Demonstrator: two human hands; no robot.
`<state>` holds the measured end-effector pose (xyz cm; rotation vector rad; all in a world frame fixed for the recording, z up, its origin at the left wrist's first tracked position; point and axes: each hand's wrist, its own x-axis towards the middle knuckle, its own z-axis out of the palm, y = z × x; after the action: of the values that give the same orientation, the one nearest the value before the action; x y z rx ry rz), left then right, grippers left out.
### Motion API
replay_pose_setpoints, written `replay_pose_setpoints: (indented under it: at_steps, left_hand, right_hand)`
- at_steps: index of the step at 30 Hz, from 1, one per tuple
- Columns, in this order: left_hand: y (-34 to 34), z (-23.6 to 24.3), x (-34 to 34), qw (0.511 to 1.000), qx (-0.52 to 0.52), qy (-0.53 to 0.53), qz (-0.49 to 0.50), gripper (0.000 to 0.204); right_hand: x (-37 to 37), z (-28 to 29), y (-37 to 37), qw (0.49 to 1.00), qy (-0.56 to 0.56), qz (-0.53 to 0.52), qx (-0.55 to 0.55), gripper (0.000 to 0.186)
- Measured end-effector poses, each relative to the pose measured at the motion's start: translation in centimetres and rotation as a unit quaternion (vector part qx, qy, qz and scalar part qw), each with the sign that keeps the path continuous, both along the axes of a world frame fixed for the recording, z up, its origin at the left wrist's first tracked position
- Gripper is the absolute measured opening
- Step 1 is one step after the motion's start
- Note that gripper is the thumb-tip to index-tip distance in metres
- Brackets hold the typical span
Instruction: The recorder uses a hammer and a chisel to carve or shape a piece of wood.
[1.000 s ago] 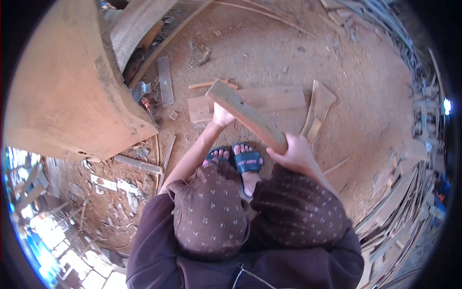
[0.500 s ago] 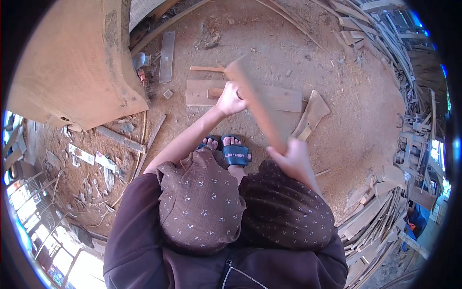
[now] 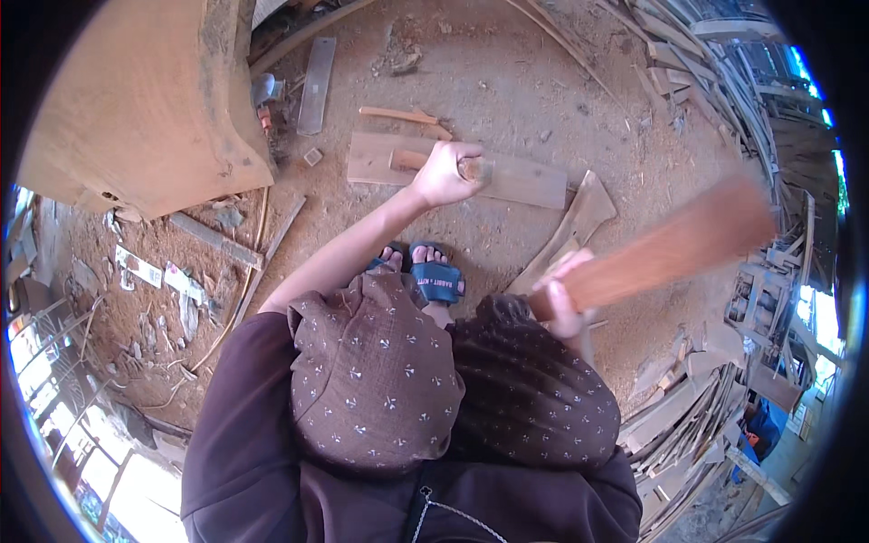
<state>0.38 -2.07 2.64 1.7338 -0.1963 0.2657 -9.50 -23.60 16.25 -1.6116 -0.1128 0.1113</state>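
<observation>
Plank extends mostly rightward beyond the right grip.

left hand: grips wooden stick | right hand: holds brown board

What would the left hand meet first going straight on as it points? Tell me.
Heading up and right in view, the left hand likely meets the flat board on the ground first; depth is unclear, so it may pass above it.
</observation>
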Motion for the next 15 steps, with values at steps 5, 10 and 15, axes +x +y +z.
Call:
replay_pose_setpoints:
  at_steps: [5, 10, 15]
  left_hand:
    - [0.8, -2.2, -0.6, 1.000, -0.010, 0.020, 0.004, 0.020]
    - [-0.1, 0.1, -0.5, 0.999, 0.004, 0.046, -0.005, 0.018]
    - [0.8, -1.3, -0.9, 1.000, -0.015, -0.004, 0.021, 0.019]
  right_hand:
    - [2.2, 0.3, 2.8, 0.917, -0.034, 0.056, -0.394, 0.023]
    - [0.3, -0.2, 0.8, 0.981, -0.020, 0.027, -0.190, 0.032]
    - [0.2, -1.0, 2.4, 0.929, 0.039, 0.013, -0.368, 0.033]
